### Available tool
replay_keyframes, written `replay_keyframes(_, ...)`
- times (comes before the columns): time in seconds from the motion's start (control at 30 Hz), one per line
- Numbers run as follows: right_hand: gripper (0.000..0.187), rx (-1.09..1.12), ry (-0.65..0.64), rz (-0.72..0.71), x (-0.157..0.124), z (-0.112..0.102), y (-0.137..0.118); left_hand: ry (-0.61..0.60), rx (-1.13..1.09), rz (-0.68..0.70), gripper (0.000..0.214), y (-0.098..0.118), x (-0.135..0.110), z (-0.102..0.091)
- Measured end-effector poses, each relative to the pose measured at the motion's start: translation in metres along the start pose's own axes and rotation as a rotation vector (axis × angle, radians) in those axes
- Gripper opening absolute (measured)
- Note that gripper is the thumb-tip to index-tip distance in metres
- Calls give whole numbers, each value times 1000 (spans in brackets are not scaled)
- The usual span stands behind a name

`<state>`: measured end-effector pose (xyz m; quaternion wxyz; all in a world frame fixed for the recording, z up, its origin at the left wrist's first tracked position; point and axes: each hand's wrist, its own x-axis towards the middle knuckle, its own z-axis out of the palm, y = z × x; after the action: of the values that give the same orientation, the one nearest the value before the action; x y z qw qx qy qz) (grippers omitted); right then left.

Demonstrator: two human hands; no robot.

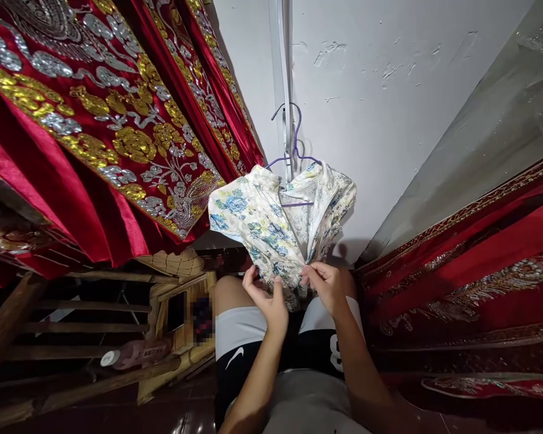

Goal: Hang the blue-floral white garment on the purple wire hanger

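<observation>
A short-sleeved white garment with blue and yellow flower print (pixel 271 223) hangs in front of me on a purple hanger (pixel 295 135), its neck and upper front parted. My right hand (pixel 324 283) is closed in a pinch on the front edge of the garment, at the bottom of the parting. Whether a zip pull or a button is between those fingertips is too small to tell. Lower down and to the left, my left hand (pixel 268 301) lies against the garment with thumb and fingers apart. The garment's lower end is bunched between my knees.
Red embroidered cloth (pixel 140 138) hangs at the left, and more red beaded fabric (pixel 470 289) at the right. A pale strap (pixel 280 66) runs down the white wall (pixel 366 90). Left of my legs stands a wooden rack (pixel 85 328) with a bottle (pixel 136 354) on it.
</observation>
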<state>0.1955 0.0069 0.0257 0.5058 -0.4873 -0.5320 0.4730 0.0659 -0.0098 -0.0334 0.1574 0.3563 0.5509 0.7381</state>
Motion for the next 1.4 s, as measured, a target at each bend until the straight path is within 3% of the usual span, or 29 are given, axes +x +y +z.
replay_keyframes(0.07, 34, 81, -37, 32, -1, 4, -2, -209, 31, 106, 42, 1, -4, 4)
replay_keyframes(0.13, 34, 137, -107, 60, -3, 5, -5, -453, 15, 119, 27, 2, -5, 11)
replay_keyframes(0.2, 36, 157, -163, 90, -2, 2, -10, -577, 3, 101, 12, 3, -2, 18)
replay_keyframes(0.23, 37, 156, -176, 103, 0, -1, -12, -598, 7, 100, 5, 4, -1, 21)
replay_keyframes(0.37, 40, 171, -114, 125, 28, -13, -32, -679, 54, 123, 22, 10, 4, 24)
replay_keyframes(0.47, 38, 254, -49, 110, 66, -16, -62, -730, 95, 154, 27, 12, 1, 18)
replay_keyframes(0.6, 29, 341, -81, -20, 108, -13, -111, -797, 171, 206, 28, 6, -4, 5)
replay_keyframes(0.77, 26, 317, -56, -156, 116, -7, -141, -865, 225, 226, 22, 3, 10, 1)
replay_keyframes(0.83, 30, 282, -58, -180, 109, -4, -140, -854, 187, 264, 12, 12, 29, 9)
replay_keyframes(1.0, 37, 173, -92, -231, 94, -1, -136, -604, 41, 536, 40, 73, 104, 48)
replay_keyframes(1.1, 33, 123, -105, -276, 91, 0, -139, -634, 55, 677, 35, 113, 143, 71)
replay_keyframes(1.23, 33, 112, -62, -313, 96, 4, -131, -655, 119, 836, 23, 142, 158, 86)
replay_keyframes(1.3, 34, 85, -56, -299, 100, 8, -115, -563, 101, 837, 21, 146, 158, 86)
replay_keyframes(1.4, 33, -7, -76, -236, 98, 13, -85, -329, -32, 717, 18, 145, 174, 75)
